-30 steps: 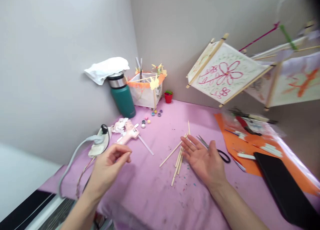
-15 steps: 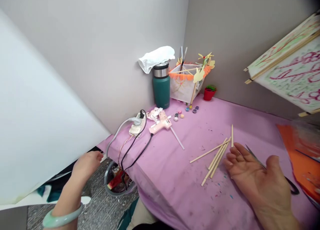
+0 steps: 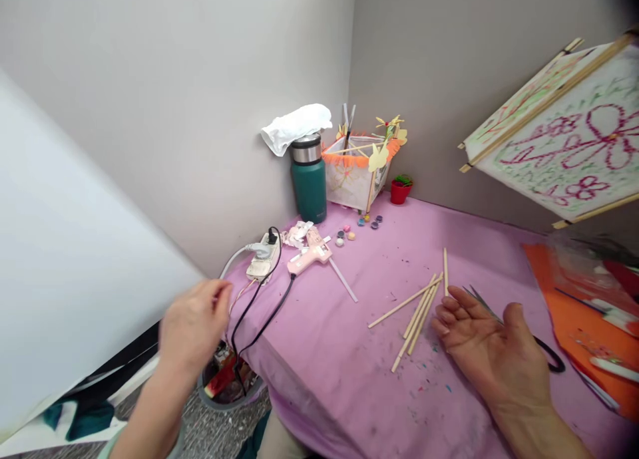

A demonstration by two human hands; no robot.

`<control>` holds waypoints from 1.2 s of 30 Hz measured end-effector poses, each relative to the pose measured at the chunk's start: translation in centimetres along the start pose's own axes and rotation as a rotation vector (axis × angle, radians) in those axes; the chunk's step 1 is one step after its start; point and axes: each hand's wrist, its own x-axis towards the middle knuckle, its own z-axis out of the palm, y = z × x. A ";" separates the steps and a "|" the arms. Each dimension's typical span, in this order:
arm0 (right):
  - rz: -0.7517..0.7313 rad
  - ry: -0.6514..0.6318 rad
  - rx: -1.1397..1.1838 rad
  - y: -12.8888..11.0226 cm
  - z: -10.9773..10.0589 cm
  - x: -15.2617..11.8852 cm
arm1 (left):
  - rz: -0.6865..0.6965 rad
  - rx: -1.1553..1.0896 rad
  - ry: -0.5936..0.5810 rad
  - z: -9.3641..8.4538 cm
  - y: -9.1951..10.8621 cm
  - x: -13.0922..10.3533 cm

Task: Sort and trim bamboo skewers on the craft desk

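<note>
Left hand (image 3: 194,322) closer to purple tablecloth (image 3: 319,332); grey walls (image 3: 424,80) meet behind.

A cloth-covered, pinkish-purple table (image 3: 319,352) is stretching into a corner. At the back, a teal bottle (image 3: 310,189), a paper-sided box (image 3: 344,183) and a small red plant pot (image 3: 400,193) are standing in a row. Nearer, small round coloured pieces (image 3: 351,236) are lying scattered. On the left, a white power strip (image 3: 259,267), crumpled tissue (image 3: 296,235) and a pink glue gun (image 3: 308,255) are resting close together. Thin wooden sticks (image 3: 425,314) are lying mid-table, scissors (image 3: 483,301) just right of them, an orange sheet (image 3: 554,311) farther right.
</note>
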 end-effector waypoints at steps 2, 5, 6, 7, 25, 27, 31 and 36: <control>-0.010 -0.022 0.006 0.0 0.1 -0.1 | 0.229 -0.257 -0.094 0.6 4.2 0.1; -0.114 -0.048 -0.014 0.0 0.1 -0.2 | 0.467 -0.499 -0.261 2.3 10.9 -0.3; -0.178 -0.040 -0.035 0.0 0.1 -0.2 | 0.527 -0.540 -0.305 3.0 13.2 -0.6; -0.248 -0.022 -0.063 -0.1 0.0 -0.1 | 0.588 -0.566 -0.338 3.7 15.5 -0.9; -0.401 0.072 -0.359 -0.1 -1.0 0.7 | 0.725 -0.040 -0.529 8.5 29.5 -0.4; -0.400 0.079 -0.357 0.0 -1.0 0.7 | 0.700 -0.113 -0.553 8.8 29.2 0.2; -0.440 0.093 -0.417 0.0 -1.0 0.6 | 0.435 -0.740 -0.847 9.1 28.1 2.6; -0.503 0.064 -0.644 0.2 -0.6 0.6 | 0.066 -1.601 -1.545 9.2 27.1 3.4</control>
